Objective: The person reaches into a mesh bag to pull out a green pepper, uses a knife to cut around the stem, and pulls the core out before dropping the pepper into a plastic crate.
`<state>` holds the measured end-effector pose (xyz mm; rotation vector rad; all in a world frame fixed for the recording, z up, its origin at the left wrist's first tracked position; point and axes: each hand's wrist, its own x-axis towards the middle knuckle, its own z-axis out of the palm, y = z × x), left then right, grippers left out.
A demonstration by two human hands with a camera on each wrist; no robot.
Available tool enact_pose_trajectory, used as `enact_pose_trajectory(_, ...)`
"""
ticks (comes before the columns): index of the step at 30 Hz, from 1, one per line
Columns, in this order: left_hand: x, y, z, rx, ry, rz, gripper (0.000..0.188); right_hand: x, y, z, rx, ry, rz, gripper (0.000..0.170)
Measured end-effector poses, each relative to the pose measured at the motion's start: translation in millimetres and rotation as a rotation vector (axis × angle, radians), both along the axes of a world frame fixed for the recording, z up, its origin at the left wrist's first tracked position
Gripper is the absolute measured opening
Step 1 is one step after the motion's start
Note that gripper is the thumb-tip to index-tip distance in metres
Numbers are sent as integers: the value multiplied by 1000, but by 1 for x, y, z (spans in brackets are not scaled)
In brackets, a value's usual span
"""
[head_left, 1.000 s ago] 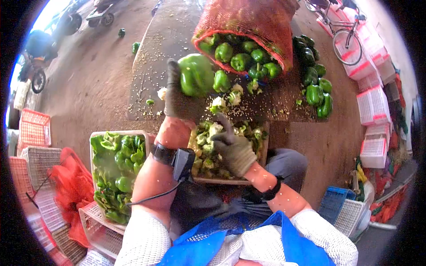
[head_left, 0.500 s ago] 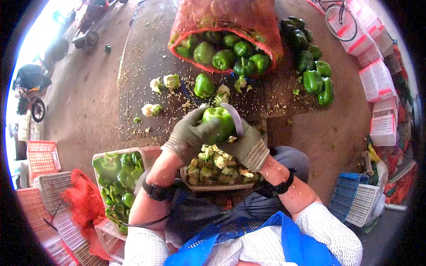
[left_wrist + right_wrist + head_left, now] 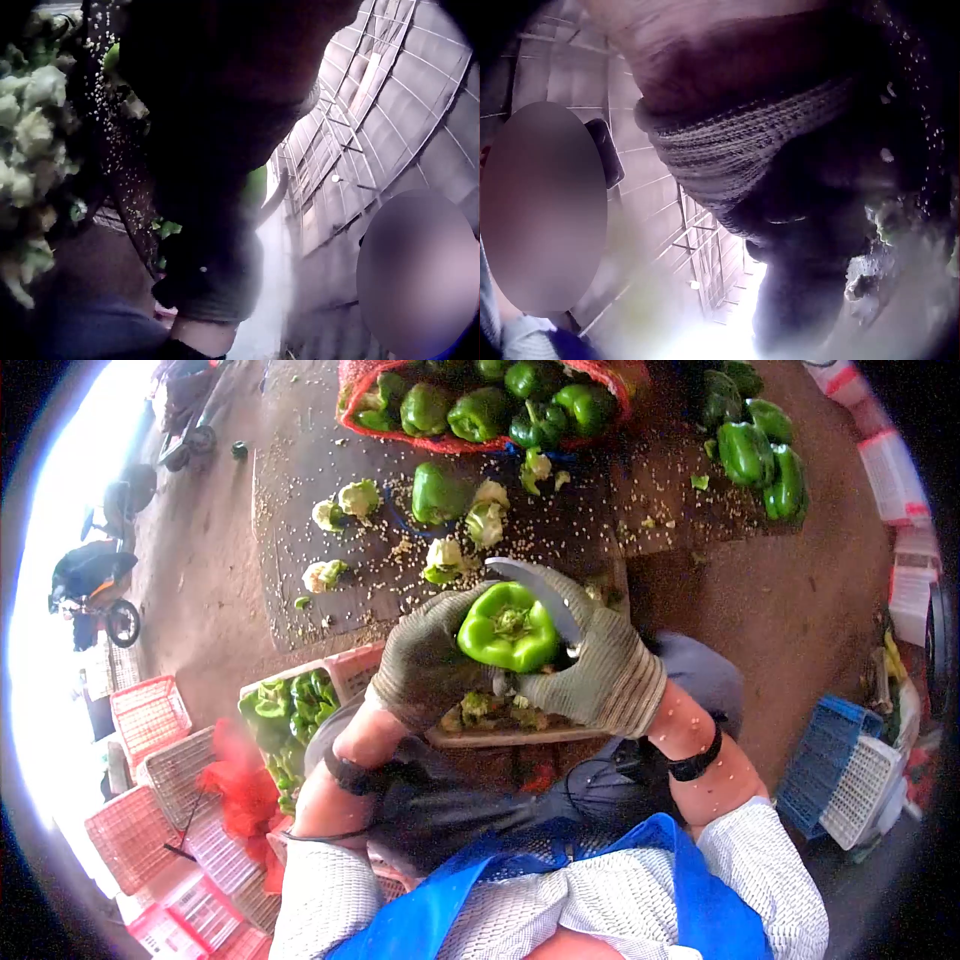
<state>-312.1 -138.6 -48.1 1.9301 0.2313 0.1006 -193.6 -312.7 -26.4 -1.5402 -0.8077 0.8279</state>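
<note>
My gloved left hand (image 3: pixel 425 655) grips a green bell pepper (image 3: pixel 492 645) from the side, its bumpy end with a green centre facing up. The gloved right hand (image 3: pixel 605 665) holds a knife with a curved blade (image 3: pixel 553 602) along the pepper's right side; the handle is hidden in the fist. Right thumb and fingers lie close against the pepper's lower edge. Beneath both hands stands a crate (image 3: pixel 500 739) with cut-out pepper cores in it. In the left wrist view pale cores (image 3: pixel 37 127) show beside the dark glove, and the curved blade (image 3: pixel 277 199) sticks out past it.
A red mesh sack (image 3: pixel 440 444) of green peppers lies open ahead. On the seed-strewn board (image 3: pixel 290 510) are a whole pepper (image 3: pixel 440 493) and several cores (image 3: pixel 358 498). More peppers (image 3: pixel 747 455) lie at right. Left stands a crate of hollowed peppers (image 3: pixel 285 705); stacked crates (image 3: pixel 150 710) lie beyond.
The left hand has brought the pepper from over the board to the right hand and tilted its end upward. The knife has come against the pepper's side. The head view has shifted down.
</note>
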Motion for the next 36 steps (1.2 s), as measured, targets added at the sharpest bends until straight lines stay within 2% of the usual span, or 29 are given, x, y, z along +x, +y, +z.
enact_pose_trajectory(2, 1, -8, -15, -180, -12, 71, 68, 7, -2, 9, 10, -39, -7, 79)
enact_pose_trajectory(6, 10, -18, -7, -681, -8, 23, 71, 8, -6, 1, -54, -117, -97, 78)
enact_pose_trajectory(7, 14, -16, 10, -848, 145, 28, 69, 7, -5, 0, -79, -123, -98, 78)
enact_pose_trajectory(10, 11, -8, 2, -247, 287, -104, 55, -2, -2, -1, -87, -181, -127, 77)
enact_pose_trajectory(12, 6, -12, -25, -307, 267, 6, 48, -10, 1, -4, -97, -268, -156, 78)
enact_pose_trajectory(13, 8, -17, -30, -337, 253, 61, 51, -11, 3, -10, -28, -288, -177, 74)
enact_pose_trajectory(15, 9, -23, -30, -711, 226, 187, 47, -10, 4, -12, 5, -302, -182, 74)
enact_pose_trajectory(17, 14, -25, -26, -937, 219, 294, 43, -10, 6, -9, -22, -325, -193, 75)
enact_pose_trajectory(20, 17, -18, -32, -212, 46, 134, 39, -13, 13, -17, -139, -360, -214, 75)
enact_pose_trajectory(22, 29, -11, -45, 205, 179, 145, 34, -15, 22, -46, -204, -373, -240, 73)
enact_pose_trajectory(23, 34, -8, -50, 265, 262, 169, 32, -13, 26, -36, -298, -303, -208, 70)
enact_pose_trajectory(24, 40, -8, -50, -554, 396, 443, 33, -11, 27, -31, -310, -290, -199, 69)
enact_pose_trajectory(25, 42, -6, -52, -179, 109, 228, 39, -10, 29, -28, -322, -277, -191, 69)
enact_pose_trajectory(27, 33, -5, -49, -415, 238, 429, 43, -10, 32, -27, -317, -276, -174, 69)
enact_pose_trajectory(28, 31, -5, -42, -622, 247, 483, 44, -10, 31, -30, -275, -299, -158, 70)
enact_pose_trajectory(30, 25, 1, -39, -659, 279, 410, 44, -12, 30, -34, -191, -338, -119, 73)
enact_pose_trajectory(31, 21, 3, -36, -676, 295, 374, 44, -17, 31, -34, -167, -193, -163, 65)
enact_pose_trajectory(32, 17, 1, -32, -630, 206, 325, 44, -20, 31, -34, -167, -190, -145, 65)
enact_pose_trajectory(34, 12, 22, -38, -455, 344, 171, 44, -23, 31, -33, -164, -185, -113, 66)
enact_pose_trajectory(35, 10, 21, -38, -551, 321, 191, 46, -23, 31, -25, -131, -342, -74, 68)
enact_pose_trajectory(36, 8, 30, -35, -456, 395, 84, 47, -25, 32, -25, -128, -317, -57, 69)
